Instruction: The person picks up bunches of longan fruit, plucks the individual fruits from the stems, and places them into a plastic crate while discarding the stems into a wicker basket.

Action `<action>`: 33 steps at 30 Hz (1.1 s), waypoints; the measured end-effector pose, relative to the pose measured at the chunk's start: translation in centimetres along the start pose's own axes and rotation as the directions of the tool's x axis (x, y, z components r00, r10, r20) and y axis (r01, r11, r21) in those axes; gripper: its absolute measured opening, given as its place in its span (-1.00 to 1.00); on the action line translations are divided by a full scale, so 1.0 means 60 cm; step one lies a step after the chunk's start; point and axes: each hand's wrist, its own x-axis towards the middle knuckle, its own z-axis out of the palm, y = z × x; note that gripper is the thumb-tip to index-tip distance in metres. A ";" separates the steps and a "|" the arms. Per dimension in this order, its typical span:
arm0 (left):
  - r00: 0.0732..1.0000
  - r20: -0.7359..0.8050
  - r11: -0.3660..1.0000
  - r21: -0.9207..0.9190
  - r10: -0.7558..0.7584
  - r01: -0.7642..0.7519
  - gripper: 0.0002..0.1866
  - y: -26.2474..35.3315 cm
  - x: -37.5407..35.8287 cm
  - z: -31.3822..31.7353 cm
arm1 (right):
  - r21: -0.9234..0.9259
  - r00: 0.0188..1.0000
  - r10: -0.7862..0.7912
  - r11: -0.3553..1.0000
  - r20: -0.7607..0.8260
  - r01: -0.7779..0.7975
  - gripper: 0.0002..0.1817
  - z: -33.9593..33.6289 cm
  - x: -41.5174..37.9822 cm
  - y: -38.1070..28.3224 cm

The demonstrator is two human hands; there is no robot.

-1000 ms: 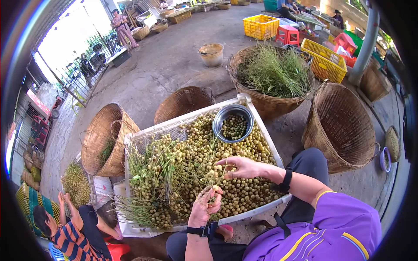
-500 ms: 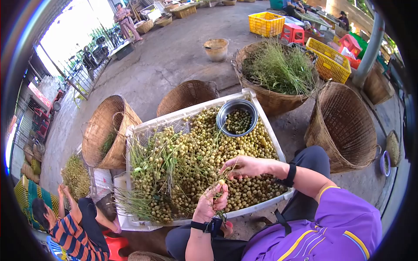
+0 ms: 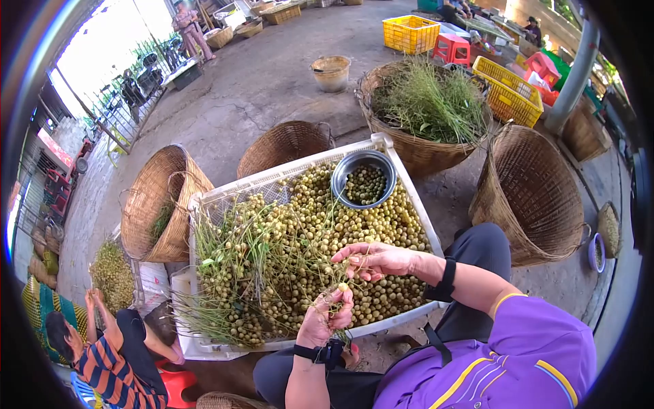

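Close to the purple shirt [image 3: 497,347], the person's two bare hands work just apart over the near edge of a big white tray [image 3: 272,174]; the left hand [image 3: 324,319] has its thumb and fingers closed on a pale round fruit [image 3: 343,287], with thin stalks trailing about it; the right hand [image 3: 378,260] is just above, fingers bent and partly spread towards those stalks, though from where I stand I can't tell whether it grips any of them. Beneath them loose fruit [image 3: 388,293] covers the near and right parts of the tray; to the left lies a tangled heap of stalks [image 3: 238,245], much of its fruit still attached.

At the tray's far right corner a metal bowl [image 3: 390,178] sits on the fruit, holding darker, greener ones; woven baskets stand around, one [image 3: 538,191] to the right, one [image 3: 180,232] to the left, another [image 3: 283,146] just past the far rim; a fuller one [image 3: 422,153] is piled with cut greenery. Off to the left a seated person in stripes [image 3: 112,375] holds both hands up beside more fruit; farther back come a bucket [image 3: 331,78], yellow crates [image 3: 411,34] and a red stool [image 3: 451,46].
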 end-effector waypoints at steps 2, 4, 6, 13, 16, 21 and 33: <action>1.000 0.005 1.000 -0.023 -0.017 0.017 -0.75 -0.002 -0.001 -0.001 | 0.136 0.999 0.012 0.991 -0.031 -0.008 -0.57 0.007 0.005 0.009; 1.000 0.010 0.999 -0.022 -0.023 0.024 -0.75 -0.001 -0.001 -0.001 | 0.169 0.999 0.026 0.985 -0.031 -0.020 -0.59 0.008 0.011 0.019; 0.999 0.013 0.999 -0.024 -0.030 0.031 -0.75 -0.002 -0.004 -0.004 | 0.155 1.000 -0.010 0.988 0.015 0.008 -0.62 0.002 0.015 0.028; 0.996 0.075 0.996 -0.080 -0.043 0.049 -0.76 -0.005 -0.003 -0.014 | 0.144 0.985 -0.004 0.989 -0.171 0.029 -0.74 0.017 0.018 0.021; 0.999 0.037 0.998 -0.053 -0.036 0.038 -0.76 -0.002 -0.004 -0.006 | 0.289 0.985 0.003 0.956 -0.171 0.048 -0.79 0.011 0.030 0.034; 0.998 0.044 0.998 -0.054 -0.042 0.045 -0.75 -0.007 -0.004 -0.010 | 0.814 0.994 -0.012 0.573 -0.110 0.097 -0.82 -0.016 0.039 0.053; 0.999 0.029 0.998 -0.049 -0.032 0.033 -0.75 -0.003 -0.008 -0.013 | 0.492 0.970 -0.094 0.848 -0.224 0.195 -0.57 -0.007 -0.028 0.026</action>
